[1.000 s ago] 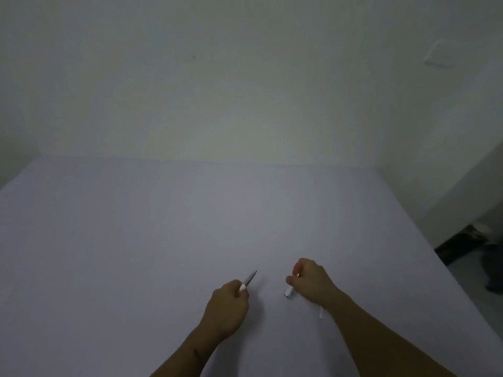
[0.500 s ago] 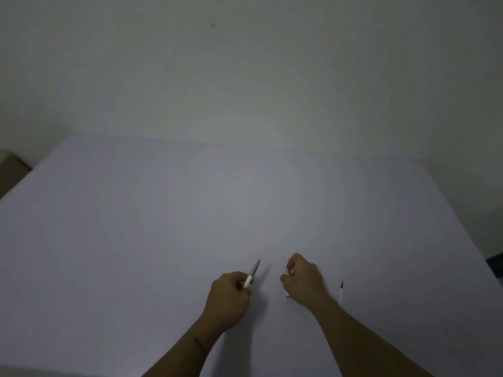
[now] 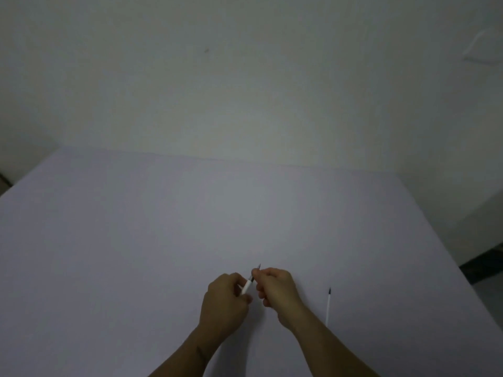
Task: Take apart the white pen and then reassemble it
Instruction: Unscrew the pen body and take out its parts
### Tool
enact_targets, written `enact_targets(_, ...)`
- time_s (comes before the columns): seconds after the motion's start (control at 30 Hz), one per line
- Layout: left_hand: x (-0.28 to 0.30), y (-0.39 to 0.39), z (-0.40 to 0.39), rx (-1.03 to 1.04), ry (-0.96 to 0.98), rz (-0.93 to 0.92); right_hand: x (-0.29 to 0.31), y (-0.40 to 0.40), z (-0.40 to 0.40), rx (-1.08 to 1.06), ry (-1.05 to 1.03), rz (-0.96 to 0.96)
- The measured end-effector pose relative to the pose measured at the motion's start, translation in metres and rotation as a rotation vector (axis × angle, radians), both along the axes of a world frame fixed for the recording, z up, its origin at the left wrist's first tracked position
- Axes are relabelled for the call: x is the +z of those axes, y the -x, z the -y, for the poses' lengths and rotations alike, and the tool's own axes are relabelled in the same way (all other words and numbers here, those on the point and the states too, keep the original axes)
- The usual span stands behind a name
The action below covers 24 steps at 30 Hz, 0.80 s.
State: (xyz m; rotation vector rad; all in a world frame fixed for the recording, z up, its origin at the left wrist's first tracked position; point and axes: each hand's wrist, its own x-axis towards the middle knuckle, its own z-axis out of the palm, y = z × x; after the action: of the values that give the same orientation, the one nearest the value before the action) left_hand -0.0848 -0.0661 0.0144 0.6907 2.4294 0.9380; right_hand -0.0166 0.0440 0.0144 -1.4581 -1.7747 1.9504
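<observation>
My left hand grips the white pen barrel, which points up and to the right and ends in a grey tip. My right hand is closed beside it, with thumb and finger pinching the dark section just below the tip. The thin white refill with a dark point lies on the table to the right of my right wrist, apart from both hands. Whether my right hand holds another small part I cannot tell.
The pale lilac table reaches to a plain wall at the back. Its right edge drops to a dark floor. Both forearms come in from the bottom.
My right hand has moved left and now touches the pen near its tip. The left hand keeps the barrel. The refill lies where it was.
</observation>
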Motion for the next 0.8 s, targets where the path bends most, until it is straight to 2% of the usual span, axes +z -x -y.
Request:
enact_targets(0.1, 0.003, -0.003, 0.006, -0.04, -0.028, -0.024, 0.009, 0.0, 0.012, -0.127, -0.004, -0.013)
enact_targets(0.23, 0.012, 0.001, 0.014, -0.042, -0.076, -0.007, 0.02, -0.002, 0.018, -0.162, -0.071, -0.043)
enact_targets(0.43, 0.019, 0.002, 0.027, -0.063, -0.113, -0.06, 0.028, -0.007, 0.025, -0.197, 0.176, -0.146)
enact_targets(0.57, 0.021, -0.004, 0.032, -0.066, -0.122, -0.05, 0.03, -0.009, 0.031, -0.247, 0.126, -0.134)
enact_targets(0.7, 0.025, -0.002, 0.038, -0.096, -0.143, -0.096, 0.036, -0.013, 0.038, -0.239, 0.228, -0.188)
enact_targets(0.8, 0.028, -0.001, 0.042, -0.114, -0.153, -0.13, 0.038, -0.013, 0.042, -0.254, 0.191, -0.185)
